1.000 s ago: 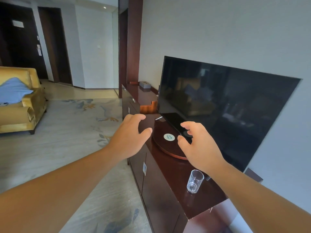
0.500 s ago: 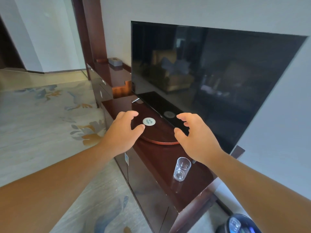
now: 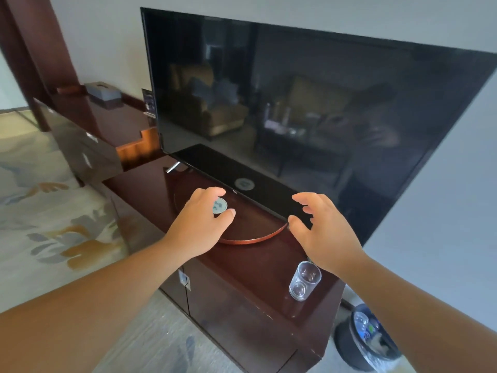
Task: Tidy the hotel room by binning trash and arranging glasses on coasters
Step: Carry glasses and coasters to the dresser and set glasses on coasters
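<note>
A person's left hand (image 3: 199, 224) reaches over a round wooden tray (image 3: 250, 239) on a dark, glossy cabinet (image 3: 242, 267) in a hotel room. Its forefinger and thumb curve around a small pale coaster (image 3: 220, 205) that lies flat on the tray, just in front of the television (image 3: 295, 117). Whether the fingertips touch or pinch the coaster cannot be told from this angle. The right hand (image 3: 322, 232) hangs above the cabinet top beside the tray's right edge, near the black base of the television, with its fingers spread and loosely bent and nothing in them. A clear drinking glass (image 3: 304, 281) stands upright on the cabinet top near its right end, below the right wrist and well apart from the coaster and the tray. On the floor past the cabinet's right end sits a dark bin (image 3: 347, 345) with a clear liner and some rubbish inside. Farther along the cabinet to the left, on a lower section against the wall, rests a grey tissue box (image 3: 103, 91). A patterned carpet (image 3: 53, 211) in cream, grey and orange covers the floor to the left of the cabinet.
</note>
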A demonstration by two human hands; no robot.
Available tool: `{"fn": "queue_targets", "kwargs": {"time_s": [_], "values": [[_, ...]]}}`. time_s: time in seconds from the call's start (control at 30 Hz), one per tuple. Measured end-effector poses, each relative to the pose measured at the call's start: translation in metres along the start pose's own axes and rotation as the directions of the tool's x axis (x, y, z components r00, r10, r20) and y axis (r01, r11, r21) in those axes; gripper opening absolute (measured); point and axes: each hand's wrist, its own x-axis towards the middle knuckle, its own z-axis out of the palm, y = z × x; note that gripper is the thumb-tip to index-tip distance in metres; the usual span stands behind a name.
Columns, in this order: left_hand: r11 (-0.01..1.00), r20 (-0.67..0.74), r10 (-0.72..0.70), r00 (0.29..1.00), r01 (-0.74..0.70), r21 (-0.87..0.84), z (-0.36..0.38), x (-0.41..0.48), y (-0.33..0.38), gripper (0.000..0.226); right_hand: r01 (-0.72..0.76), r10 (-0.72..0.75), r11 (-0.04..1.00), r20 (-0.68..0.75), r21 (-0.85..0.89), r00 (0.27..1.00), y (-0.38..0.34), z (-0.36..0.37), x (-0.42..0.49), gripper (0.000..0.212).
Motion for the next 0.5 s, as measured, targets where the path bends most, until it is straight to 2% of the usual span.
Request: {"fn": "queue_targets", "kwargs": {"time_s": [0.3,0.5], "values": [[0.996,0.166,0.027,0.986,-0.012,-0.088,0.046,0.045,-0.027,0.046,-0.273,0.273,0.962,-0.014,-0.019,0.962,0.043,0.028,-0.009,0.040],[0.995,0.275,0.067,0.959,-0.046,-0.083,0.100,0.072,-0.019,0.046,-0.375,0.375,0.927,-0.030,0.001,0.927,0.089,0.042,-0.008,0.039]]}}
